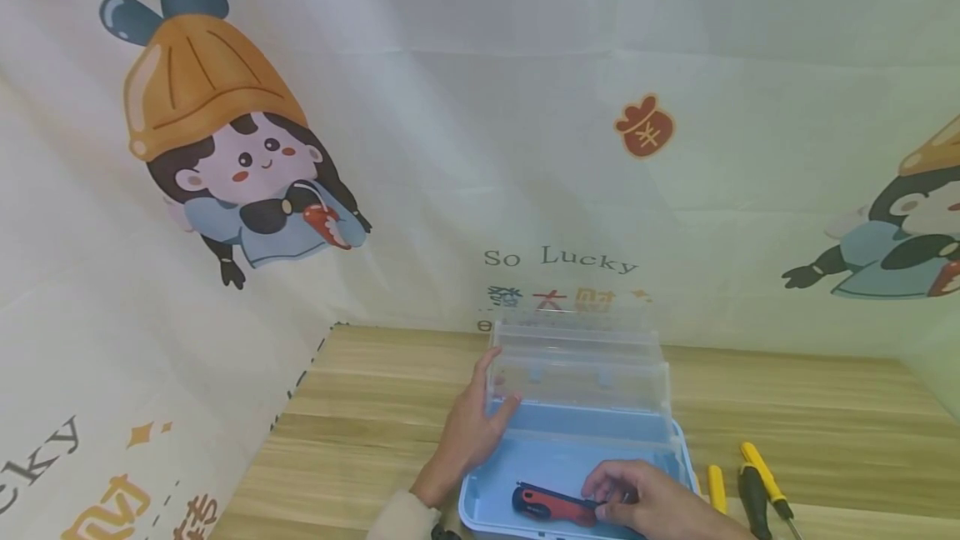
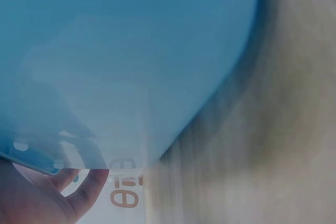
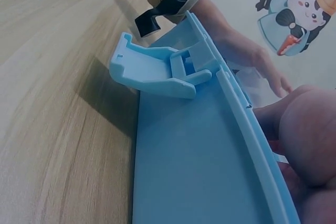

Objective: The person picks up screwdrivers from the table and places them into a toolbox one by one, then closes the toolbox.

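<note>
Right hand (image 1: 648, 500) is reaching over the near right part of the blue box (image 1: 462, 500), fingers curling and pinching the right end of a red-and-black tool (image 1: 542, 507). Tool is lying inside the box, near side, pointing left. Left hand (image 1: 474, 427) is resting against the left edge of the clear lid (image 1: 577, 386), thumb and fingers standing apart, not clamping. Lid is standing raised along the box's far side. Right wrist view is showing a blue latch (image 3: 152, 69) sticking outward from the box wall. Right of the box, a yellow handle (image 1: 716, 490), a black handle (image 1: 752, 500) and a yellow-and-black screwdriver (image 1: 767, 475) are lying on the wooden desk (image 1: 375, 407). Printed cloth (image 1: 465, 132) is hanging behind, cartoon figure (image 1: 247, 157) showing far left.
</note>
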`<state>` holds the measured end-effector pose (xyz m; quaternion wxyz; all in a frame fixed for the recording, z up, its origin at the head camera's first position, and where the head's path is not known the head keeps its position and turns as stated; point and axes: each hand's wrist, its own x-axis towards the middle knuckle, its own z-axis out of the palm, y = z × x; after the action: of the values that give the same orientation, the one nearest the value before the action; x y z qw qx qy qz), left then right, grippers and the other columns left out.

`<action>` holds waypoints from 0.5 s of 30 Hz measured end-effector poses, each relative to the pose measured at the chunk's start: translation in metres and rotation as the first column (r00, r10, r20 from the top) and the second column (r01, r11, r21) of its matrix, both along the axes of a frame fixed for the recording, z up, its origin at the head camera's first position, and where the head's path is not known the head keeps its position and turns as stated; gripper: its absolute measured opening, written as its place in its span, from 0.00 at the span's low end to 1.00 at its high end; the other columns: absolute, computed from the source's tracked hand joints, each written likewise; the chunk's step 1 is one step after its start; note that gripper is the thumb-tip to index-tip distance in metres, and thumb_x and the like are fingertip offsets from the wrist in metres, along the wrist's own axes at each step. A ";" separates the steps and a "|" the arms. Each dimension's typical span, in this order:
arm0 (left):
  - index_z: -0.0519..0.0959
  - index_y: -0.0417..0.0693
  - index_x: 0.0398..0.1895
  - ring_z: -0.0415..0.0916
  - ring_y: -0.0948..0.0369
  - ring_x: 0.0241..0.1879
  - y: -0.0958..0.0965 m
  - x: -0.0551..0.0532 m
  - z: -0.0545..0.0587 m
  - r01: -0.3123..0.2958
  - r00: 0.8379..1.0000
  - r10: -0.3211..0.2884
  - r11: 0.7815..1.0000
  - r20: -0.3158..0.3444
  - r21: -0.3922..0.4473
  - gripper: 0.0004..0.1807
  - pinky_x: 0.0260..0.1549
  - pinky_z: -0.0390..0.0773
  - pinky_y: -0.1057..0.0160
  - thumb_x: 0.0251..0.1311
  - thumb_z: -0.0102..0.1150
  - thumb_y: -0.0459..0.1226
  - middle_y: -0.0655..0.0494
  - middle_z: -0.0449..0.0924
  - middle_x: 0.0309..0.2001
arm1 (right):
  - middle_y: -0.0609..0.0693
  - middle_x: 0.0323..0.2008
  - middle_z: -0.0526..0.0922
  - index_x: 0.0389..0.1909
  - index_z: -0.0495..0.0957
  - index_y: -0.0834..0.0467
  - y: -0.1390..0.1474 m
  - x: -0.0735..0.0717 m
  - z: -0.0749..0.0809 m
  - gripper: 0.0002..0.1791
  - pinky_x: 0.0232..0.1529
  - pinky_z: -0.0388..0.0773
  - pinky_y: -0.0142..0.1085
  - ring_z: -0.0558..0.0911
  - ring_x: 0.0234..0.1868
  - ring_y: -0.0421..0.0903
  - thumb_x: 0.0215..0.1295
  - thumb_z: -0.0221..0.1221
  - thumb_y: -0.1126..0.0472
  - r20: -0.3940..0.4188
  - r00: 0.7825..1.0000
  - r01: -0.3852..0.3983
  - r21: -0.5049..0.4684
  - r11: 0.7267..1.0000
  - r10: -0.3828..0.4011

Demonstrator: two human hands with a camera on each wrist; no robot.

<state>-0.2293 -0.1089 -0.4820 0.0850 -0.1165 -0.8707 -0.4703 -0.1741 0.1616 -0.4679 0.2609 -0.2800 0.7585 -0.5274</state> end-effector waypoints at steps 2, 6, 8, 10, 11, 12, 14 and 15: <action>0.52 0.61 0.77 0.78 0.46 0.56 0.000 0.000 0.000 0.001 1.000 -0.001 1.000 -0.002 0.000 0.37 0.53 0.74 0.35 0.69 0.53 0.53 0.40 0.76 0.61 | 0.52 0.36 0.84 0.45 0.80 0.64 0.000 0.000 -0.001 0.09 0.37 0.76 0.29 0.79 0.35 0.37 0.68 0.58 0.64 0.007 1.000 0.004 0.002 1.000 -0.004; 0.52 0.61 0.77 0.78 0.46 0.56 0.000 0.000 0.000 0.003 1.000 -0.003 1.000 -0.009 -0.002 0.37 0.53 0.74 0.36 0.69 0.53 0.53 0.40 0.77 0.61 | 0.53 0.36 0.83 0.45 0.80 0.65 0.000 0.000 -0.003 0.08 0.36 0.76 0.30 0.79 0.34 0.37 0.68 0.58 0.66 0.016 1.000 0.018 0.009 1.000 -0.018; 0.52 0.62 0.77 0.78 0.46 0.56 0.000 0.000 0.000 0.001 1.000 -0.001 1.000 -0.010 -0.002 0.37 0.53 0.74 0.36 0.69 0.53 0.53 0.40 0.76 0.61 | 0.54 0.36 0.83 0.45 0.80 0.64 0.000 0.000 -0.004 0.08 0.36 0.76 0.30 0.79 0.34 0.38 0.67 0.58 0.67 0.017 1.000 0.026 0.014 1.000 -0.026; 0.52 0.63 0.77 0.78 0.45 0.56 0.000 0.000 0.000 0.001 1.000 -0.002 1.000 -0.011 -0.002 0.37 0.53 0.74 0.35 0.69 0.53 0.53 0.40 0.76 0.61 | 0.54 0.36 0.83 0.45 0.80 0.65 0.000 0.000 -0.005 0.08 0.36 0.76 0.30 0.79 0.34 0.38 0.67 0.58 0.67 0.014 0.999 0.028 0.017 0.999 -0.028; 0.52 0.63 0.77 0.78 0.45 0.56 0.000 0.000 0.000 0.001 1.000 -0.001 1.000 -0.011 -0.002 0.37 0.54 0.74 0.36 0.69 0.53 0.53 0.40 0.76 0.61 | 0.54 0.36 0.83 0.45 0.80 0.65 0.000 0.000 -0.005 0.08 0.36 0.76 0.30 0.79 0.34 0.38 0.67 0.58 0.68 0.014 0.999 0.029 0.019 0.999 -0.030; 0.52 0.64 0.77 0.78 0.45 0.56 0.000 0.000 0.000 0.001 1.000 -0.001 1.000 -0.012 -0.003 0.37 0.54 0.74 0.36 0.69 0.53 0.53 0.40 0.76 0.61 | 0.54 0.36 0.83 0.45 0.80 0.65 0.000 0.000 -0.005 0.08 0.35 0.76 0.30 0.79 0.34 0.38 0.67 0.58 0.68 0.017 0.999 0.030 0.019 0.999 -0.030; 0.51 0.64 0.77 0.78 0.45 0.57 0.000 0.000 0.000 0.001 1.000 -0.001 1.000 -0.014 -0.006 0.37 0.54 0.74 0.36 0.69 0.53 0.53 0.40 0.76 0.61 | 0.53 0.36 0.83 0.45 0.80 0.65 0.000 0.000 -0.005 0.08 0.35 0.76 0.30 0.79 0.34 0.38 0.66 0.58 0.68 0.019 0.999 0.031 0.021 0.999 -0.032; 0.51 0.64 0.77 0.78 0.45 0.57 0.000 0.000 -0.001 0.003 1.000 -0.003 1.000 -0.016 -0.006 0.37 0.54 0.74 0.36 0.69 0.53 0.53 0.40 0.76 0.61 | 0.53 0.35 0.83 0.44 0.80 0.64 0.000 0.000 -0.005 0.08 0.35 0.76 0.30 0.79 0.34 0.38 0.66 0.58 0.68 0.017 0.999 0.032 0.023 0.999 -0.032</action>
<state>-0.2291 -0.1092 -0.4826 0.0909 -0.1217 -0.8712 -0.4669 -0.1738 0.1617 -0.4731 0.2622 -0.2602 0.7666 -0.5253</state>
